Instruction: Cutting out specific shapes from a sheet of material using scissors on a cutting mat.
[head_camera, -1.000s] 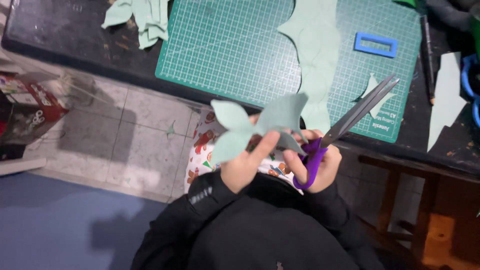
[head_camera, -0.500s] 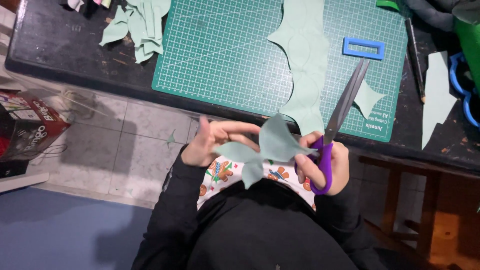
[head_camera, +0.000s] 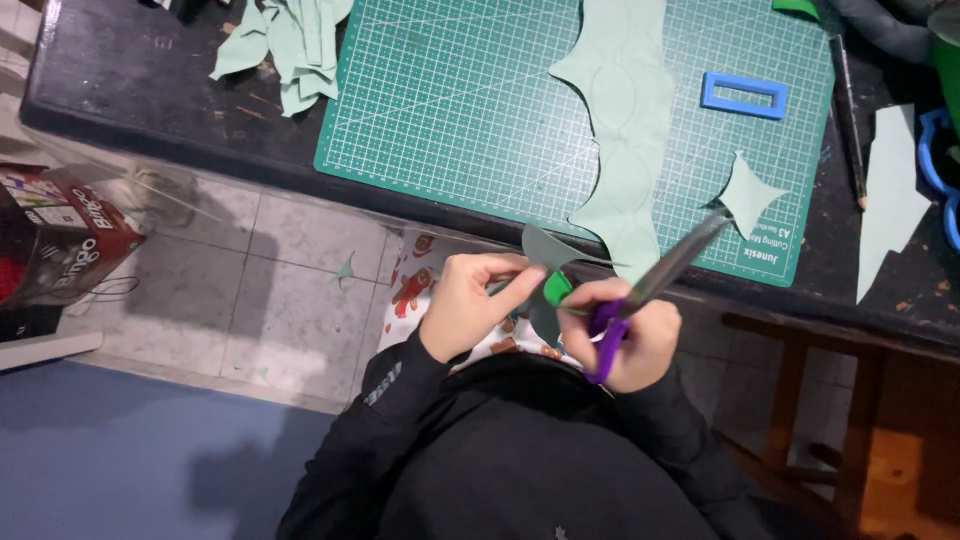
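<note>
The person wears a black long-sleeved top, loose and matte, that fills the lower middle of the view. Both sleeves run down to the wrists and bunch a little there. The left sleeve (head_camera: 385, 400) carries a small pale printed mark near the cuff, too small to make out. The right sleeve (head_camera: 665, 420) is plain. Both hands, the left hand (head_camera: 480, 300) and the right hand (head_camera: 625, 335), are bare, without gloves or rings that can be seen.

The scissors (head_camera: 655, 285) have grey metal blades and shiny purple plastic handles. The green paper piece (head_camera: 545, 258) looks thin, smooth and matt. The cutting mat (head_camera: 450, 110) is matt green rubbery plastic. The worktop (head_camera: 130, 90) is dark, rough and scratched.
</note>
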